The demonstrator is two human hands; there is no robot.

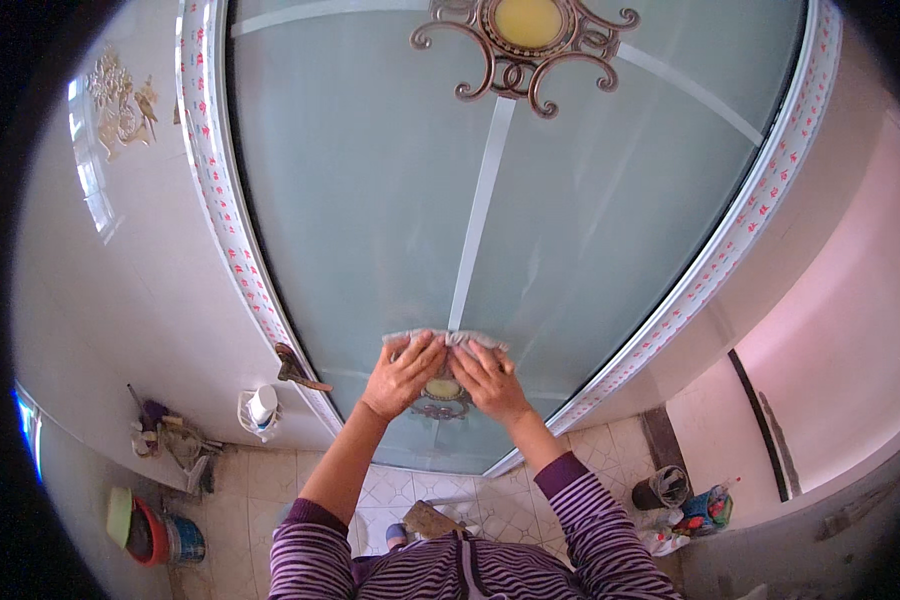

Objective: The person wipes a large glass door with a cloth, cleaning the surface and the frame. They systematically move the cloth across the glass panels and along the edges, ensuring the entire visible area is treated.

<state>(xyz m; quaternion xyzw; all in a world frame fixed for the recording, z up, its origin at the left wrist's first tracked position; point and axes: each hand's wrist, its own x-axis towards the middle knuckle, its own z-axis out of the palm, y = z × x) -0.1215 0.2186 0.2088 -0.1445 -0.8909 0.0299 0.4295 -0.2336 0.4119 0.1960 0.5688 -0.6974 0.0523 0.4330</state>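
Note:
A grey cloth (pixel 485 340) lies pressed flat against a frosted glass door (pixel 370 200), low on its pane. My left hand (pixel 407 372) and my right hand (pixel 487 378) rest side by side on this cloth, fingers bent over it and pinning it to the glass. Just under my hands shows part of a bronze ornament with a yellow centre (pixel 442 392), partly covered by them. A pale strip (pixel 478 210) runs up the pane from the cloth to a larger bronze scroll ornament (pixel 528 25) at the top.
Left of the door frame (pixel 240 240) juts a bronze handle (pixel 298 370). A white container (pixel 262 404) hangs in a wall holder beside it. Buckets and basins (pixel 150 530) stand at the lower left. A dark bin (pixel 660 488) and bags (pixel 708 508) sit at the lower right.

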